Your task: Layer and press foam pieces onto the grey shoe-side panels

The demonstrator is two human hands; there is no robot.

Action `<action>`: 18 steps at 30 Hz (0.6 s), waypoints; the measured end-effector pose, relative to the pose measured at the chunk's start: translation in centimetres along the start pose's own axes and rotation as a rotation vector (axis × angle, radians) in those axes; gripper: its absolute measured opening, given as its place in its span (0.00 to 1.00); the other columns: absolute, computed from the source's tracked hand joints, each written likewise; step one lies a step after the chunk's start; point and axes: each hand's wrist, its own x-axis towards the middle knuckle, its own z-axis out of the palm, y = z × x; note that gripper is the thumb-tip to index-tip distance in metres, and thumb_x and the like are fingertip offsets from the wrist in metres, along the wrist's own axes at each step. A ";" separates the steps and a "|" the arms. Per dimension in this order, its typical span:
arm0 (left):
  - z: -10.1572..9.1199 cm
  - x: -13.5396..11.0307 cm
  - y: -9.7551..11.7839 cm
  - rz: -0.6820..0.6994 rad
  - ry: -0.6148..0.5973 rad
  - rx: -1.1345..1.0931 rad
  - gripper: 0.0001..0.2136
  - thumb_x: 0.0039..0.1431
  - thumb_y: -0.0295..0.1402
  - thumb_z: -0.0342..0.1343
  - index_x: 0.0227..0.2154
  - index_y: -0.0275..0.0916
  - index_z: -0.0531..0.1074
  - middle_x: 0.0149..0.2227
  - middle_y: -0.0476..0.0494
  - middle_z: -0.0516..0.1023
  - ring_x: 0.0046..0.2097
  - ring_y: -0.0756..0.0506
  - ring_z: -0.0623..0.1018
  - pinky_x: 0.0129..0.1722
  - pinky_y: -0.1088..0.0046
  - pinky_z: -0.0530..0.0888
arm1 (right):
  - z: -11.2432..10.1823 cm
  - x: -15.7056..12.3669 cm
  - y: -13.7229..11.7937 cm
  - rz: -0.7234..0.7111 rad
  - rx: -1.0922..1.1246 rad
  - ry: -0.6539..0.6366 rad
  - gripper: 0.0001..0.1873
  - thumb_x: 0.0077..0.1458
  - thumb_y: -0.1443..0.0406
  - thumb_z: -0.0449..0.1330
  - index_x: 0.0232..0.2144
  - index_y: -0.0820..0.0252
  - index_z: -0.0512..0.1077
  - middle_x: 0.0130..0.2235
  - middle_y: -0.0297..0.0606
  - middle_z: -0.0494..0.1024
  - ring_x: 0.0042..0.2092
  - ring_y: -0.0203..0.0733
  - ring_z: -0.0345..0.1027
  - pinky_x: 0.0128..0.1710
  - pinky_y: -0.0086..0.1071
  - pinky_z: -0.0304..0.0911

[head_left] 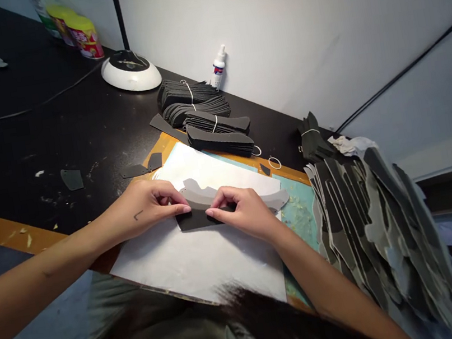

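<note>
On the white paper (pixel 155 262) lies a curved grey cut piece (pixel 199 195) with a wavy far edge. A flat black cut piece (pixel 195 220) overlaps its near side. My left hand (pixel 156 199) pinches the left end of the black piece between thumb and fingers. Further right, my right hand (pixel 238 207) has thumb and fingertips closed on the same black piece's edge. Beyond my right hand, the right end of the grey piece shows. My fingers hide part of the seam between the two pieces.
Banded stacks of black pieces (pixel 220 132) lie behind the paper, near a white bottle (pixel 218 68). A lamp base (pixel 130 71) stands back left. Loose dark pieces (pixel 72 179) lie left. Many grey-and-black pieces (pixel 356 218) hang together at the right beside a green mat (pixel 301 217).
</note>
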 end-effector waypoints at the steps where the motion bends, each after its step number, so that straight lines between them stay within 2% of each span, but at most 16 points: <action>1: 0.0 0.0 0.0 -0.002 -0.004 -0.004 0.13 0.61 0.47 0.64 0.34 0.43 0.84 0.31 0.48 0.82 0.31 0.49 0.74 0.28 0.76 0.65 | 0.0 0.0 0.0 0.001 0.006 0.004 0.08 0.55 0.62 0.68 0.27 0.57 0.75 0.26 0.29 0.77 0.29 0.35 0.66 0.30 0.29 0.56; 5: -0.1 0.0 0.1 -0.014 -0.015 -0.037 0.12 0.61 0.47 0.64 0.34 0.45 0.84 0.31 0.50 0.82 0.31 0.49 0.74 0.29 0.75 0.66 | 0.3 -0.1 0.2 0.012 0.005 0.026 0.07 0.54 0.62 0.68 0.27 0.56 0.76 0.26 0.30 0.78 0.29 0.36 0.67 0.30 0.29 0.57; 12: 0.0 -0.1 0.0 -0.001 0.012 -0.008 0.13 0.61 0.48 0.63 0.34 0.45 0.84 0.32 0.49 0.81 0.32 0.48 0.73 0.30 0.74 0.66 | 0.8 -0.1 0.6 -0.071 -0.055 0.054 0.06 0.55 0.65 0.69 0.27 0.56 0.77 0.26 0.30 0.78 0.29 0.36 0.68 0.31 0.30 0.59; 18: -0.2 0.0 0.7 -0.018 -0.025 0.022 0.11 0.64 0.42 0.62 0.35 0.41 0.84 0.33 0.47 0.81 0.33 0.49 0.72 0.31 0.76 0.64 | 0.7 -0.1 0.4 -0.097 -0.115 0.051 0.06 0.55 0.67 0.69 0.27 0.57 0.77 0.26 0.31 0.78 0.29 0.35 0.68 0.32 0.30 0.59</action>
